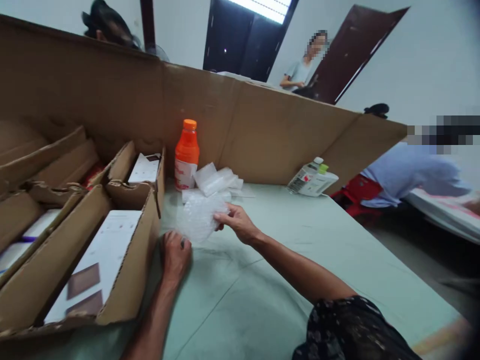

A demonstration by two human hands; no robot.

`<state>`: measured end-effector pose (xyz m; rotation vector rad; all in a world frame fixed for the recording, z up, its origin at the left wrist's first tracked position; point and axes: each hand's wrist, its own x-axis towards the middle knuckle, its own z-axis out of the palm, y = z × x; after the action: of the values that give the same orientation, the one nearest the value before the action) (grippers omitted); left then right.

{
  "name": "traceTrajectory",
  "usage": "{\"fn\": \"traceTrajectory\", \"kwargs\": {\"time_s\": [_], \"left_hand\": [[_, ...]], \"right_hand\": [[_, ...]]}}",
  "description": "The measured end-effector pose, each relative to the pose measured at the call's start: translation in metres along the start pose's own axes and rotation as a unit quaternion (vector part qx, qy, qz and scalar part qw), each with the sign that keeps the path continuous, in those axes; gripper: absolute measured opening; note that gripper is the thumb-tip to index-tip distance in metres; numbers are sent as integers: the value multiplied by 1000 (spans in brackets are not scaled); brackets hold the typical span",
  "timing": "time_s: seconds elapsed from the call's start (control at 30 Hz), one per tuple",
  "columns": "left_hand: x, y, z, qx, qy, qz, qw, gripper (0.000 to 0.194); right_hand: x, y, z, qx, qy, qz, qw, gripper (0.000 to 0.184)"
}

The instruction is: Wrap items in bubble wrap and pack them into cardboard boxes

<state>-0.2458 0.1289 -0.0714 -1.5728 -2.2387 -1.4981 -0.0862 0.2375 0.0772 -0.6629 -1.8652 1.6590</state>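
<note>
A sheet of clear bubble wrap [200, 217] is pinched at its right edge by my right hand [236, 222], held just above the table. My left hand [175, 252], with a ring on one finger, rests on the table beside the cardboard box. Its fingers are curled under, and whatever may be in them is hidden. Behind the sheet lies a pile of folded bubble wrap [217, 181]. An orange bottle [186, 157] with an orange cap stands upright at the left of that pile.
Open cardboard boxes [131, 272] on the left hold white printed cards [107, 255]. A cardboard partition [270, 135] runs along the table's [300, 240] back edge. A clear bottle [305, 175] leans beside a white, green-capped bottle [320, 184]. Other people are beyond the partition and at the right.
</note>
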Motion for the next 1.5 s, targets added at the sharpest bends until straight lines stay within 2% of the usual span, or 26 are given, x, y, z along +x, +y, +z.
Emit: {"fn": "traceTrajectory", "kwargs": {"time_s": [0.1,0.2,0.3,0.37,0.4,0.5,0.53,0.6,0.67,0.73,0.8,0.87,0.97,1.03,1.17,1.27,1.37,1.43,1.5], "left_hand": [[-2,2,-6,15,0,2,1000,19],[-2,4,-9,19,-2,4,1000,21],[-2,4,-9,23,-7,2,1000,22],[-1,4,-10,26,-10,3,1000,21],[-1,4,-10,27,-10,3,1000,21],[-2,4,-12,29,-6,6,1000,22],[-2,4,-12,27,-5,7,1000,22],[-2,4,-11,23,-5,9,1000,22],[-2,5,-10,20,-5,8,1000,21],[-3,5,-9,21,-2,3,1000,21],[-3,6,-8,23,0,-3,1000,21],[-3,7,-8,25,1,-6,1000,21],[-2,9,-7,27,2,-8,1000,22],[0,10,-7,29,2,-11,1000,22],[0,11,-8,31,-12,-25,999,23],[0,11,-9,39,-20,-37,998,24],[2,13,-10,55,-24,-47,997,22],[5,18,-12,67,-31,-45,996,21],[3,27,-17,79,-42,-33,995,20]], "right_hand": [[-15,-2,-38,11,54,-16,998,40],[-7,-13,-69,-3,76,-39,996,38],[29,-20,-92,-41,107,-84,990,41],[64,-22,-101,-128,127,-83,980,41],[81,-23,-104,-200,135,-63,969,40],[118,-20,-103,-398,159,7,904,42],[123,-17,-100,-433,173,10,885,47],[124,-8,-90,-484,185,-31,855,57],[119,5,-78,-562,127,-96,812,58],[119,20,-67,-636,26,-132,760,54],[126,35,-58,-675,-50,-117,726,48],[141,46,-51,-692,-80,-91,712,45],[158,49,-48,-695,-89,-79,709,43],[158,43,-49,-694,-76,-78,712,46],[117,32,-57,-683,-25,-83,725,46],[73,25,-52,-625,-39,-96,774,35],[46,5,-26,-530,-113,-143,828,43],[40,-17,6,-489,-152,-184,839,55],[42,-42,43,-477,-174,-217,834,64]]}}
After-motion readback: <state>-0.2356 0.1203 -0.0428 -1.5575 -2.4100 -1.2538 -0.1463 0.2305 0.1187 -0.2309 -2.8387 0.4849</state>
